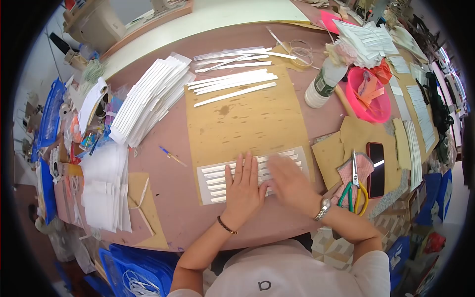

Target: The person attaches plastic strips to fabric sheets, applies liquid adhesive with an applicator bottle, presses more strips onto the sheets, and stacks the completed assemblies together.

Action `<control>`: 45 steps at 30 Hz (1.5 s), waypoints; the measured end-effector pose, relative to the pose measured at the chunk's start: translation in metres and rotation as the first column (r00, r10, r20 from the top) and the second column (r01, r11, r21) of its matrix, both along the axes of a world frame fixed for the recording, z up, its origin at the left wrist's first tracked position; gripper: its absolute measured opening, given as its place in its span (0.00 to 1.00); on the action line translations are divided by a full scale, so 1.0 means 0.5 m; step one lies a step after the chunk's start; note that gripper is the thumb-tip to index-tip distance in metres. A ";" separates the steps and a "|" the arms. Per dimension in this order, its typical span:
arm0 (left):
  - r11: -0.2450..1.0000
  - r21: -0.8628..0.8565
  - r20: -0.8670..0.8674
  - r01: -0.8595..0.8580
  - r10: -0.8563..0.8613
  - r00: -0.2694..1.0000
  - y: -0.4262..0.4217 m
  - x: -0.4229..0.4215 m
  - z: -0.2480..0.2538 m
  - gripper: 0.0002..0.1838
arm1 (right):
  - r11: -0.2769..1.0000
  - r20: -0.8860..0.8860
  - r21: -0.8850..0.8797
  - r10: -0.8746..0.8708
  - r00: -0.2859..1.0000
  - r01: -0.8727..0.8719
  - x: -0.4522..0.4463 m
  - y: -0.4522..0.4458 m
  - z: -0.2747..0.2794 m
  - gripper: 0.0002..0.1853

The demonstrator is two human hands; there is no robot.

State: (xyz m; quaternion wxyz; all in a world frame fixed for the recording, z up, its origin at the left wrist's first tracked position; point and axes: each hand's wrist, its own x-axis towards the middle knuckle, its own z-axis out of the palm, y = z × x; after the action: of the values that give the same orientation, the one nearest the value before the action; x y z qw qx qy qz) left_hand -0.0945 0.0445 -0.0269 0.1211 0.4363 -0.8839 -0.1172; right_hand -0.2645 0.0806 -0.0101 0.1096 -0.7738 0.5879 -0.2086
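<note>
A translucent sheet with several shiny white strips in rows lies on the near end of a tan board. My left hand rests flat across these strips, fingers stretched out and pointing away from me. Just beside it, my right hand is over the right part of the sheet. Motion smears its fingers, so I cannot tell whether they grip anything. More loose white strips lie at the board's far end, with one strip set apart in front.
Stacks of strip-covered sheets and white sheets lie left. On the right are a bottle, a pink basket, scissors on a cloth and a phone. A pen lies left of the board.
</note>
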 end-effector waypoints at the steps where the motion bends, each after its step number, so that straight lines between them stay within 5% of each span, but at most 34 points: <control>1: 1.000 0.008 0.042 -0.003 0.003 0.999 0.001 0.000 0.001 0.36 | 0.997 0.036 -0.049 0.055 0.998 -0.053 0.017 0.005 -0.005 0.25; 7: 0.999 -0.031 0.038 0.019 -0.018 0.999 -0.006 0.019 -0.006 0.37 | 0.986 -0.045 0.122 -0.107 0.993 0.112 0.026 0.011 -0.040 0.36; 15: 0.978 -0.075 0.069 -0.194 0.199 0.978 -0.014 0.162 -0.007 0.40 | 0.947 -0.243 0.033 -0.302 0.922 0.319 0.024 0.018 -0.048 0.37; 22: 0.977 -0.117 0.076 -0.176 0.186 0.980 -0.011 0.164 -0.016 0.40 | 0.998 -0.104 0.012 -0.059 0.993 0.061 0.120 -0.009 -0.041 0.35; 27: 0.979 -0.107 0.063 -0.174 0.181 0.981 -0.013 0.166 -0.013 0.40 | 0.943 -0.227 -0.059 -0.333 0.915 0.328 0.001 0.016 -0.065 0.36; 32: 0.982 -0.075 0.033 -0.172 0.175 0.984 -0.017 0.176 -0.015 0.40 | 0.932 -0.102 -0.062 -0.362 0.927 0.357 -0.038 0.019 -0.083 0.35; 33: 0.981 -0.079 0.033 -0.177 0.180 0.983 -0.021 0.185 -0.018 0.40 | 0.919 0.169 0.039 -0.393 0.904 0.392 -0.047 0.027 -0.057 0.34; 34: 0.979 -0.027 -0.161 -0.202 0.195 0.968 -0.024 0.197 -0.023 0.38 | 0.905 0.422 0.152 -0.423 0.802 0.397 -0.052 0.037 -0.037 0.34; 35: 0.976 0.030 -0.348 -0.215 0.211 0.913 -0.025 0.207 -0.026 0.37 | 0.906 0.423 0.156 -0.422 0.802 0.394 -0.054 0.045 -0.026 0.34; 36: 0.976 0.035 -0.348 -0.217 0.215 0.913 -0.024 0.208 -0.013 0.37 | 0.910 0.625 0.249 -0.412 0.664 0.331 -0.058 0.054 -0.017 0.35; 37: 0.922 0.268 -0.423 -0.278 0.372 0.826 -0.023 0.207 0.013 0.34 | 0.914 0.782 0.322 -0.404 0.475 0.246 -0.063 0.061 -0.015 0.35; 38: 0.820 0.489 -0.453 -0.298 0.531 0.716 -0.023 0.208 0.027 0.32 | 0.914 0.780 0.326 -0.405 0.476 0.243 -0.070 0.066 -0.022 0.35; 41: 0.758 0.643 -0.566 -0.107 0.565 0.600 -0.042 0.235 -0.017 0.28 | 0.910 0.835 0.398 -0.411 0.365 0.116 -0.081 0.074 -0.037 0.36; 45: 0.815 0.578 -0.648 -0.047 0.493 0.581 -0.050 0.250 -0.026 0.35 | 0.786 0.729 0.579 -0.618 0.294 0.216 -0.075 0.075 -0.001 0.34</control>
State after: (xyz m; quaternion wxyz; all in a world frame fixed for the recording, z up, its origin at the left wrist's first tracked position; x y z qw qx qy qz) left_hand 0.0303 0.0193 -0.0400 0.3880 0.4925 -0.5998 -0.4972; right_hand -0.3017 0.1181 -0.0107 0.4888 -0.3168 0.6474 -0.4916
